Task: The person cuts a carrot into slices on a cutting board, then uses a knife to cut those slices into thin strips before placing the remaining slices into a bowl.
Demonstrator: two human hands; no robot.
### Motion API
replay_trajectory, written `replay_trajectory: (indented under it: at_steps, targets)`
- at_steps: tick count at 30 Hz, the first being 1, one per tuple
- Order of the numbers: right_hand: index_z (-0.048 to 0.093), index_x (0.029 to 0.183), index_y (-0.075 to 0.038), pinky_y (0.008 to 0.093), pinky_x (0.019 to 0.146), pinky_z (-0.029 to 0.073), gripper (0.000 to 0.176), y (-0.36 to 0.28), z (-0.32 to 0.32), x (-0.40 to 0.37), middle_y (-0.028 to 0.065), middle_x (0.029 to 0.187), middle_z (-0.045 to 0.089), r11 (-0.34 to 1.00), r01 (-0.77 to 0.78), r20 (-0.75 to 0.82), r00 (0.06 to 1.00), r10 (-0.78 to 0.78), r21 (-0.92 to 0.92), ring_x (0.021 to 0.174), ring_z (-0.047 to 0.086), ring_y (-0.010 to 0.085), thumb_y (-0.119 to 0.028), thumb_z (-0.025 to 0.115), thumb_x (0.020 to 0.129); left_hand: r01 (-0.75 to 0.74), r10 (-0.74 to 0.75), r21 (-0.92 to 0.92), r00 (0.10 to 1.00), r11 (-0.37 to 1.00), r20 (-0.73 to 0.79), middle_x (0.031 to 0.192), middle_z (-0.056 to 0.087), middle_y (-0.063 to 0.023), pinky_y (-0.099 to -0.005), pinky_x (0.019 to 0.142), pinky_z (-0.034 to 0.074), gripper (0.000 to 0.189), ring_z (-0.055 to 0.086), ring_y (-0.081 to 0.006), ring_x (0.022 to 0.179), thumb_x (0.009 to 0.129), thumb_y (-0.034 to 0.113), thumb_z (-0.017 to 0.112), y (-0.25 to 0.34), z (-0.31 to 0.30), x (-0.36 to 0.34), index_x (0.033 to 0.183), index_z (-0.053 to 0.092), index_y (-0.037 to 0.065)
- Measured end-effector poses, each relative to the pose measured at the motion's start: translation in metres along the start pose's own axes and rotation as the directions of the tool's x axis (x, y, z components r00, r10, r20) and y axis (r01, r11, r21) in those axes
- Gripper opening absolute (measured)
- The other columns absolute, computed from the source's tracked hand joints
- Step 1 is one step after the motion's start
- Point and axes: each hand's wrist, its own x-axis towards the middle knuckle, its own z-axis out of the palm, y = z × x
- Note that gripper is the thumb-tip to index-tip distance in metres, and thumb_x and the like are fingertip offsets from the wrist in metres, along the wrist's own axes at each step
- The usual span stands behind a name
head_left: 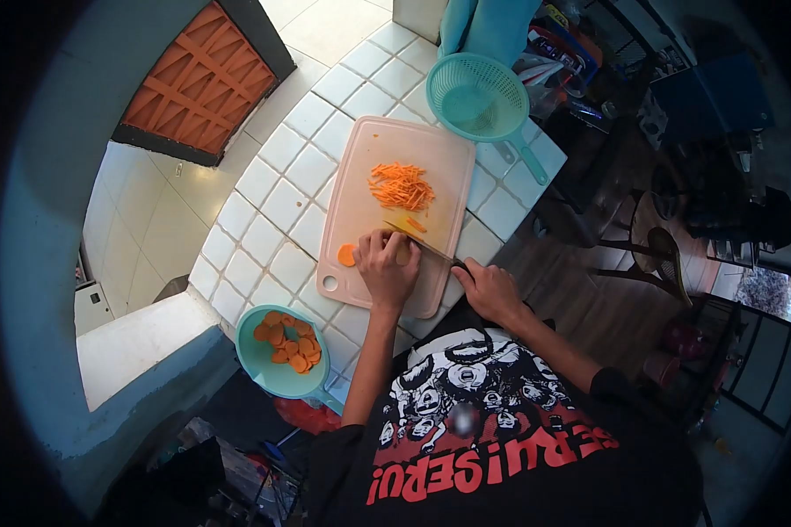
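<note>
My right hand (490,292) is closed round the dark handle of a kitchen knife (435,255). Its blade slants up and left across a pale pink cutting board (347,206). Beside the blade, my left hand (388,268) has its fingers curled down onto carrot on the board, which the hand mostly hides. A few fresh-cut carrot strips (416,225) lie just beyond the blade. Farther up the board is a heap of thin carrot sticks (402,187). A round carrot slice (346,256) rests left of my left hand.
A turquoise handled bowl (248,360) at the lower left contains several carrot slices (294,344). At the board's far right corner sits an empty turquoise strainer (453,83) with a handle. The white tiled counter (281,206) ends in an edge near my body. A wooden chair (655,246) stands to the right.
</note>
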Motion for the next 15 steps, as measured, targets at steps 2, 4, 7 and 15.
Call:
replay_trajectory:
  at_steps: [2,4,7,15]
  targets:
    - [0.061,0.094,-0.006,0.0619,0.066,0.05,0.043,0.0014,0.0028,-0.0003,0.0271,0.07,0.065,0.999,0.026,-0.062,0.998,-0.024,0.019,0.074,0.065,0.0511,-0.045,0.05,0.105,-0.003,0.003,-0.004,1.0,1.0,0.002,0.095,0.063,-0.0057,-0.0414,0.086,0.04,0.014,0.057,-0.0256,0.101,0.079,0.021,0.075,0.0003,0.0001,0.0,0.088,0.07,0.011]
    - [0.061,0.094,-0.006,0.062,0.066,0.05,0.043,0.0012,0.0029,-0.0011,0.027,0.07,0.065,1.0,0.027,-0.07,0.997,-0.027,0.008,0.073,0.065,0.0511,-0.046,0.05,0.105,0.0,0.0,0.001,1.0,1.0,-0.006,0.095,0.063,-0.0056,-0.0413,0.086,0.04,0.015,0.057,-0.0255,0.1,0.079,0.022,0.075,0.0007,0.0012,-0.0002,0.087,0.07,0.011]
    - [0.061,0.095,-0.006,0.062,0.066,0.05,0.042,0.0011,0.0032,-0.0005,0.0269,0.07,0.066,1.0,0.031,-0.075,0.997,-0.031,0.003,0.073,0.065,0.0511,-0.046,0.05,0.105,0.002,-0.002,0.009,1.0,1.0,-0.017,0.095,0.063,-0.0053,-0.0413,0.086,0.04,0.016,0.057,-0.0253,0.1,0.078,0.022,0.075,0.0015,0.0012,0.0008,0.087,0.07,0.011]
    - [0.062,0.096,-0.006,0.0621,0.068,0.05,0.043,0.0013,0.0005,0.0009,0.0276,0.072,0.066,1.0,0.022,-0.051,0.998,-0.023,-0.005,0.076,0.066,0.0513,-0.046,0.05,0.105,0.001,-0.001,0.011,1.0,1.0,-0.011,0.094,0.063,-0.0049,-0.0413,0.086,0.04,0.016,0.057,-0.025,0.099,0.077,0.022,0.075,0.0009,0.0014,0.0005,0.087,0.069,0.011]
